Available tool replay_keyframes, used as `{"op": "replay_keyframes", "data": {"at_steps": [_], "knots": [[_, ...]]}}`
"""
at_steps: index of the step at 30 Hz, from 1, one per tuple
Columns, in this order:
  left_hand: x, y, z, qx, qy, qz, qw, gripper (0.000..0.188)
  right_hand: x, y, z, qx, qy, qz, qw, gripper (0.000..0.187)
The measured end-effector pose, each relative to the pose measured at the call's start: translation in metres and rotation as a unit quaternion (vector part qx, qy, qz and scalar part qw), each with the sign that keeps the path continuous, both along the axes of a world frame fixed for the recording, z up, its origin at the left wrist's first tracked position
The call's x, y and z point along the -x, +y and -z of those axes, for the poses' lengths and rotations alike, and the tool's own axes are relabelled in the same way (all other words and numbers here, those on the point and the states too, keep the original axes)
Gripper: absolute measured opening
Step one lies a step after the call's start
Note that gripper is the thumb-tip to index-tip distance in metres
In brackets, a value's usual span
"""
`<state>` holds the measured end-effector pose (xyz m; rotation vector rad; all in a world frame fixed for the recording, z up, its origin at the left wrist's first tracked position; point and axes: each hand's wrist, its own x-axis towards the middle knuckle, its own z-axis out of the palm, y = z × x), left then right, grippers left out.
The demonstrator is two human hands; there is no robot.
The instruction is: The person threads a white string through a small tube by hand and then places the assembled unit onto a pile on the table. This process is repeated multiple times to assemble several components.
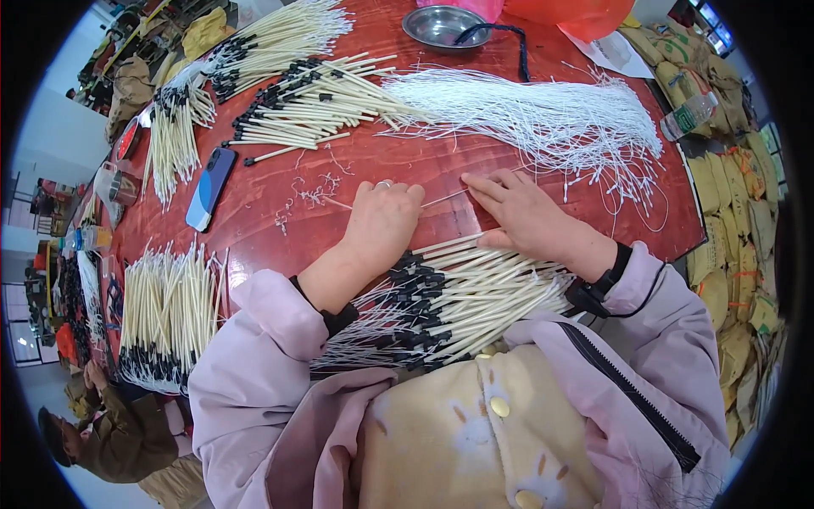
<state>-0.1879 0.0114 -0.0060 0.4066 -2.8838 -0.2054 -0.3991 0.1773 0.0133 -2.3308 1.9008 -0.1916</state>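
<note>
A thin whitish cord runs across the red tabletop between my two hands. My left hand is closed over it, and a short pale end pokes out on its left side. My right hand lies low with fingers stretched and thumb apart, its index fingertip by the cord's other end; whether it presses on the cord is hidden. Just below my hands, against my front, rests a pile of cream rods with black end pieces and white strings. My right thumb reaches the pile's upper edge.
Loose white strings lie beyond my hands, with more cream rods at far left. Another rod bundle sits left. Also there are a phone, thread scraps, a metal bowl and a plastic bottle. Stacked sacks stand right; a person is lower left.
</note>
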Motion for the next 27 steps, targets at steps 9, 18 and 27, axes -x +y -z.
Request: {"op": "replay_keyframes", "data": {"at_steps": [9,18,27], "knots": [[-0.079,-0.034,-0.007,-0.236,0.091,-0.214,0.944,0.019,0.01,0.006,-0.008,-0.018,0.025,-0.017,0.999,0.079],[-0.118,-0.048,0.0,-0.169,0.008,-0.287,0.943,0.024,0.007,-0.004,-0.012,-0.038,-0.003,-0.006,0.999,0.079],[-0.056,-0.147,0.014,0.118,0.014,-0.152,0.981,0.021,0.002,-0.009,-0.01,-0.011,-0.037,0.002,0.999,0.077]]}}
